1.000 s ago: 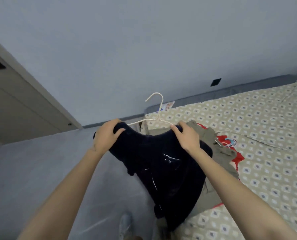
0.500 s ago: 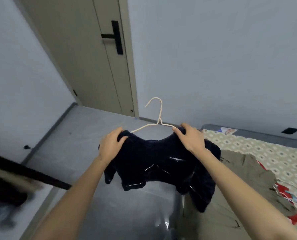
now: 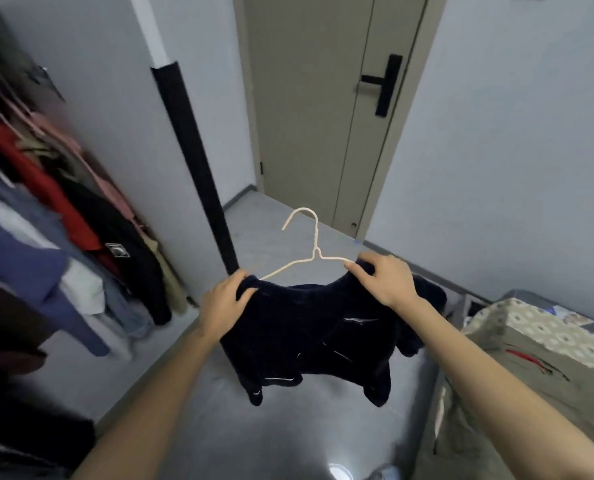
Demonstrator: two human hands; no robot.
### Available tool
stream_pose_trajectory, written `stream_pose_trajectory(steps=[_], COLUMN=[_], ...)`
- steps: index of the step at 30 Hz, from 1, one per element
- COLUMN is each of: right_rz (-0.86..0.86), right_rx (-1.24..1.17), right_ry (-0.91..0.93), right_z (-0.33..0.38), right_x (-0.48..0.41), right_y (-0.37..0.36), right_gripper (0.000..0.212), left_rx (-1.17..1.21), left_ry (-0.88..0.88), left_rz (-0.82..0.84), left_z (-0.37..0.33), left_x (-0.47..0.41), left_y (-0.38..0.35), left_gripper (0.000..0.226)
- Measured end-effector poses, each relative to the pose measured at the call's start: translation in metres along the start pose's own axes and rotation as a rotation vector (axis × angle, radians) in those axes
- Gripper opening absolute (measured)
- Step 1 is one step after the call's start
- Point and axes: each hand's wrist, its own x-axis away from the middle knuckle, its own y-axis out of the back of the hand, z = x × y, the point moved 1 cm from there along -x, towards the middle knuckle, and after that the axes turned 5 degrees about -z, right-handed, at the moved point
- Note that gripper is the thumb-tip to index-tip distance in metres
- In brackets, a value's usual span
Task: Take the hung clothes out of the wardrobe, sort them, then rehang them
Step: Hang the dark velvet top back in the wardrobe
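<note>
Navy top (image 3: pixel 323 334) on a pale wire hanger (image 3: pixel 311 251), held aloft between both hands, over the floor. Clenched left hand (image 3: pixel 223 306) round one shoulder of the top, thumb over the fabric. Pinched the other shoulder with right hand (image 3: pixel 385 282), just where the hanger arm ran into the cloth. Gripped both ends, likely to stop cloth slipping off the thin wire and to leave the hook free and upright, just beyond the fingertips. Pointed hook leftward, toward hung clothes (image 3: pixel 63 209) in the wardrobe, well out past the left hand. Judged this as the rehang step: dressed on the hanger, not yet on a rail. Left olive garment (image 3: pixel 531 393) on the bed (image 3: pixel 548 327), just outside the right forearm, probably queued for its turn. Could not make out the rail itself; wardrobe side blurred.
</note>
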Motion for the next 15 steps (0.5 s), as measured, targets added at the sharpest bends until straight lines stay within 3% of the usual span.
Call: stream_pose_trajectory(steps=[9, 15], right_rz=[0.03, 0.074], right_rx=[-0.107, -0.139], right_ry=[0.279, 0.478], right_z=[0.156, 0.26], right_x=[-0.007, -0.002], right_y=[-0.053, -0.089], right_gripper=[0.045, 0.043], left_rx=[-0.042, -0.052], left_ry=[0.122, 0.305], left_rz=[-0.301, -0.495], left_z=[0.112, 0.176], left_x=[0.066, 0.103], left_y=[0.108, 0.167], left_gripper=[0.012, 0.018])
